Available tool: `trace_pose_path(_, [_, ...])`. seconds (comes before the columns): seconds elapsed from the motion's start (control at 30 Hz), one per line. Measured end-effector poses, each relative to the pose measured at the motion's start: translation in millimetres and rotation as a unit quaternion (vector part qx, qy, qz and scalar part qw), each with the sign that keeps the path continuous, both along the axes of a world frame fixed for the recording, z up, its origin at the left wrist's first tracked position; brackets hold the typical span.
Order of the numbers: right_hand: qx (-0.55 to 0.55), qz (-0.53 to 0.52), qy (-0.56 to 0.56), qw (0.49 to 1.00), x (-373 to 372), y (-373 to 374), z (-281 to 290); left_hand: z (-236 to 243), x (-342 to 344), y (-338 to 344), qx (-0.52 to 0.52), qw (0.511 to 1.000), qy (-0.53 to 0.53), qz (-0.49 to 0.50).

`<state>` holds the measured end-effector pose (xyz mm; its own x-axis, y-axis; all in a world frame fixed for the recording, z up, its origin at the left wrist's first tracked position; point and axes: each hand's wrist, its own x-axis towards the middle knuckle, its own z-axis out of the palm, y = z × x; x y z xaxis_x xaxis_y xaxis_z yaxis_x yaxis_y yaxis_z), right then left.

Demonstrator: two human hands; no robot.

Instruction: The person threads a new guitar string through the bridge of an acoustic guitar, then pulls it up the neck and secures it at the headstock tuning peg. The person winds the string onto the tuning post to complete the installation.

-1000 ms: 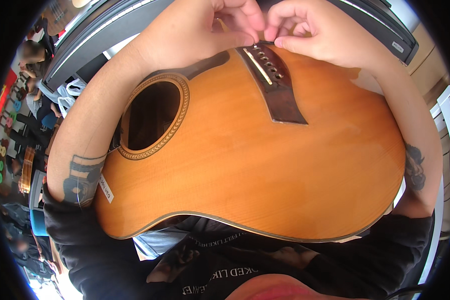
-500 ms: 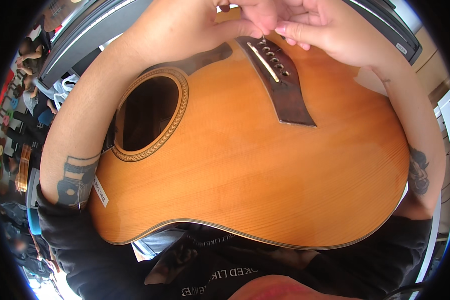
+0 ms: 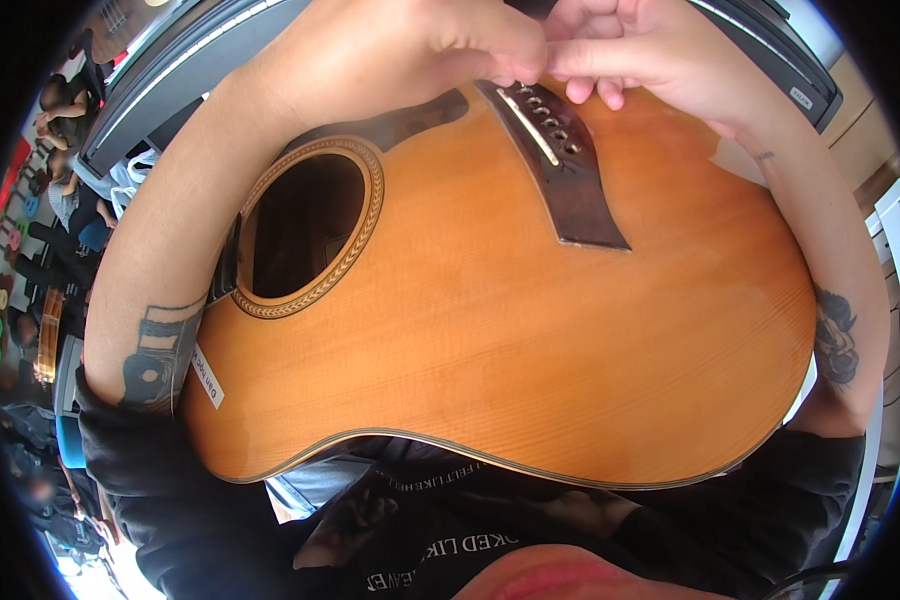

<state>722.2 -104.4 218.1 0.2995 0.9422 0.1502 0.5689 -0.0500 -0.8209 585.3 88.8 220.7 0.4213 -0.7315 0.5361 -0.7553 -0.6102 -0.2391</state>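
Locating the guitar first, we find it in front of the torso, soundboard up, with the bridge and its white saddle toward the far side. At the bridge's far end, the left hand is curled, thumb against fingers; the right hand meets it, fingers partly bent. We cannot tell whether either grips anything; the fingers mask the spot. We judge that a slipping fingertip could mark the finish, and uneven pressure could tip the body. Beyond stands a dark casing.
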Motion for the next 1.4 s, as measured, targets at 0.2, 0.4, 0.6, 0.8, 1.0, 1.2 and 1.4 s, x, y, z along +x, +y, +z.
trace_pose_path(0.2, [-0.019, -0.008, -0.026, 0.999, -11.1, -4.2, 7.6, -4.0, -0.7, 1.7, -0.019, 0.999, 0.026, 0.017])
trace_pose_path(0.4, [-0.013, -0.024, -0.026, 0.999, -17.5, -3.3, 7.7, -0.8, -4.2, -0.9, -0.004, 0.999, 0.029, 0.022])
trace_pose_path(0.6, [-0.012, -0.035, -0.038, 0.999, -18.3, -3.0, 7.5, -1.3, -5.4, 1.0, -0.021, 0.997, 0.068, 0.034])
trace_pose_path(0.8, [-0.006, -0.028, -0.046, 0.999, -16.5, -2.8, 7.8, -8.8, -4.8, 7.1, -0.119, 0.98, 0.142, 0.073])
trace_pose_path(1.0, [0.013, -0.007, -0.037, 0.999, -18.6, -1.0, 4.7, -4.6, -7.5, 2.9, -0.117, 0.981, 0.138, 0.071])
trace_pose_path(1.2, [0.024, 0.013, -0.034, 0.999, -13.7, -2.0, 3.1, -4.5, -5.1, 2.5, -0.104, 0.976, 0.179, 0.073])
trace_pose_path(1.4, [0.03, 0.02, -0.04, 0.999, -11.1, 0.7, 0.0, -5.5, -6.5, 4.8, -0.108, 0.972, 0.193, 0.083])
